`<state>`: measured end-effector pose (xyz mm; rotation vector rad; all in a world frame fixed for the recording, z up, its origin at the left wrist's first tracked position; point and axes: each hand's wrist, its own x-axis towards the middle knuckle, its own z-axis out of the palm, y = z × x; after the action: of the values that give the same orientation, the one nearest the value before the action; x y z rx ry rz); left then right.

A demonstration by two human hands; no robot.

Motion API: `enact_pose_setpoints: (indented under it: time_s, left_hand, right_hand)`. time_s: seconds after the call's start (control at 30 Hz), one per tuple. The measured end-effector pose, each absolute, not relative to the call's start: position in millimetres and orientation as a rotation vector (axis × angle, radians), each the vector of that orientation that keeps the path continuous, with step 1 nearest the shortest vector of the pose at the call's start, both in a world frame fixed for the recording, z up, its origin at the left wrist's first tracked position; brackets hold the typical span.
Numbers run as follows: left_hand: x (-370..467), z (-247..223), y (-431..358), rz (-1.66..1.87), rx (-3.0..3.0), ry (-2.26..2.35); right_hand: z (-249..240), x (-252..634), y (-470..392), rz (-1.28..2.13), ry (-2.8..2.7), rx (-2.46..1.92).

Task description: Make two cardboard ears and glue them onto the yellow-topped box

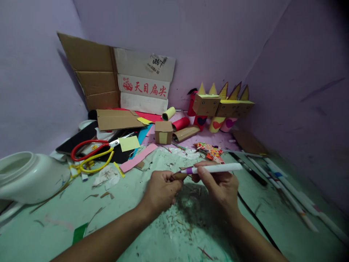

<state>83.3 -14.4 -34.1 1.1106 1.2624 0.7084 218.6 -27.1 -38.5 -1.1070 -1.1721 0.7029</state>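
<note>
My left hand (163, 189) pinches a small brown cardboard piece (179, 176) over the middle of the green table. My right hand (219, 185) holds a white marker with a purple band (218, 168), its tip pointing left at the cardboard piece. Whether the tip touches the piece is hard to tell. Behind my hands stands a small cardboard box (163, 133) with a yellow paper patch on its front.
Red and yellow scissors (94, 151) and a white jar (35, 178) lie left. Box-headed paper figures (207, 105) stand at the back right. Several markers (294, 193) and a black-handled cutter (252, 171) lie right. Cardboard (144, 76) leans on the wall.
</note>
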Motion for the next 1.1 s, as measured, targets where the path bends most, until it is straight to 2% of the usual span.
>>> enact_pose_setpoints:
  time_s: [0.53, 0.9, 1.1]
  left_hand:
    - [83.4, -31.0, -14.6, 0.707, 1.141, 1.279]
    - [80.9, -34.8, -11.3, 0.769, 1.006, 1.191]
    - [79.7, -36.8, -12.2, 0.803, 0.976, 1.102]
  right_hand:
    - [-42.4, 208.0, -29.3, 0.713, -1.274, -1.143]
    - [-34.1, 221.1, -21.5, 0.681, -0.887, -1.143]
    - [-37.7, 217.3, -16.1, 1.059, -0.849, -1.089]
